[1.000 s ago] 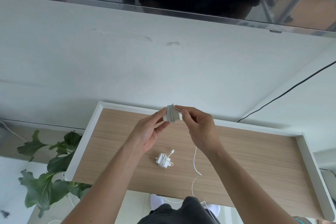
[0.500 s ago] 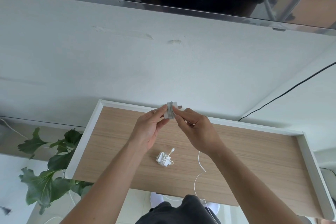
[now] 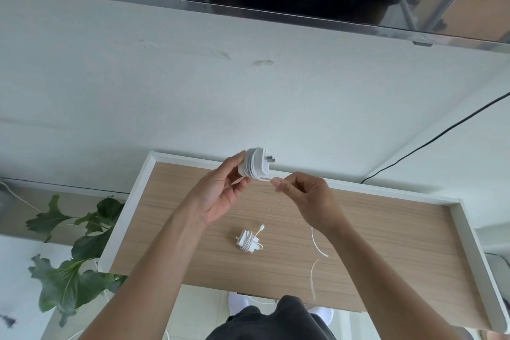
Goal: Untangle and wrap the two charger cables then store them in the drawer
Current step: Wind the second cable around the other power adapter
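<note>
Charger cable (image 3: 249, 167): partly wound round its plug (image 3: 262, 163), held mid-frame over the back rim of the drawer (image 3: 125, 210). Left hand (image 3: 218, 193) grips the plug with curled fingers, steadying it as a spool. Right hand (image 3: 306, 196) pinches the cable just beside the plug, thumb to forefinger, probably to keep tension. The loose tail (image 3: 317, 247) hangs lower right. The wrapped charger (image 3: 248, 240) lies on the drawer floor, lower centre.

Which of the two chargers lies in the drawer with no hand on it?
The wrapped charger resting on the drawer bottom; the other charger is held up by the left hand.
</note>
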A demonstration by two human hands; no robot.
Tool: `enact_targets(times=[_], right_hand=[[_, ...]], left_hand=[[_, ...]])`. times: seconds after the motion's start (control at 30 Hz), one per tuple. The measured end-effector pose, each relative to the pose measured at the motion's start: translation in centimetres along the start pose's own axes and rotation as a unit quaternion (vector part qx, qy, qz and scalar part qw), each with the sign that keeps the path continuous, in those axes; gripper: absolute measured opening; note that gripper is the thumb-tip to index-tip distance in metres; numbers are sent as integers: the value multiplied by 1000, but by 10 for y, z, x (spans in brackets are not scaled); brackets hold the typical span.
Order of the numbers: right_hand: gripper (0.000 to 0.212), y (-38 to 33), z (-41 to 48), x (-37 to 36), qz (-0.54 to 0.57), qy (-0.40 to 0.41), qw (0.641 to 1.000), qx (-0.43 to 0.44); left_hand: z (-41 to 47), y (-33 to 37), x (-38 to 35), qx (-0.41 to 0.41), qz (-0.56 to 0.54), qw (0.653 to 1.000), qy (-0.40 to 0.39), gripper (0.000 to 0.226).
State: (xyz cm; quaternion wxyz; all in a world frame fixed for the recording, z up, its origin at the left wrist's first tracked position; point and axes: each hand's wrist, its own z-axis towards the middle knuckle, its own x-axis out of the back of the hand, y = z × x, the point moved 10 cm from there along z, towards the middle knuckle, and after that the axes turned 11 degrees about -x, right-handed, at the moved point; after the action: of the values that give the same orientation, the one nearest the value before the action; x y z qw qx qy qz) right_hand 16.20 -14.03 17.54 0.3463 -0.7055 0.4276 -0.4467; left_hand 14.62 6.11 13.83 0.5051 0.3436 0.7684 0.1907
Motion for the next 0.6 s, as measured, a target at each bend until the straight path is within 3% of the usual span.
enact_targets(times=[0.1, 0.23, 0.37, 0.6], right_hand=[[50, -1, 13, 21, -69, 30, 997, -11], [33, -8, 19, 21, -140, -24, 990, -17], [34, -18, 13, 11, -158, -42, 987, -1], [30, -22, 4, -4, -175, -14, 984, 14]], left_hand=[[-9, -8, -1, 31, 118, 991, -52, 46], [-9, -17, 6, 24, 231, 970, -67, 50], [-5, -16, 16, -4, 266, 963, -46, 48], [-2, -6, 24, -56, 305, 951, -1, 24]])
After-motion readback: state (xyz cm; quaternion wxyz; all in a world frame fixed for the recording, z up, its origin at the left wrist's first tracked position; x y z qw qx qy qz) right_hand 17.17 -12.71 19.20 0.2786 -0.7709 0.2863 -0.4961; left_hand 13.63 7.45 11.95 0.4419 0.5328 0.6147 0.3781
